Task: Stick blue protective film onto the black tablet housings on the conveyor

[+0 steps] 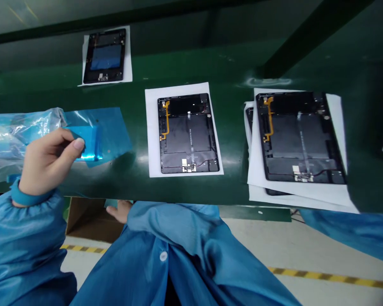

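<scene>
My left hand is closed in a pinch on a small shiny blue film piece, held over a larger sheet of blue film on the green bench. To its left lies a crumpled clear plastic bag. My right hand is low, just under the bench's front edge and over a cardboard box. Only part of it shows, with the fingers stretched out flat and nothing in them. An open black tablet back with an orange flex cable lies on white paper in front of me.
A second open tablet lies on stacked white sheets at the right, with another unit partly hidden beneath. A third tablet on paper sits further back left. The green bench has a dark frame bar behind. Yellow-striped floor lies below.
</scene>
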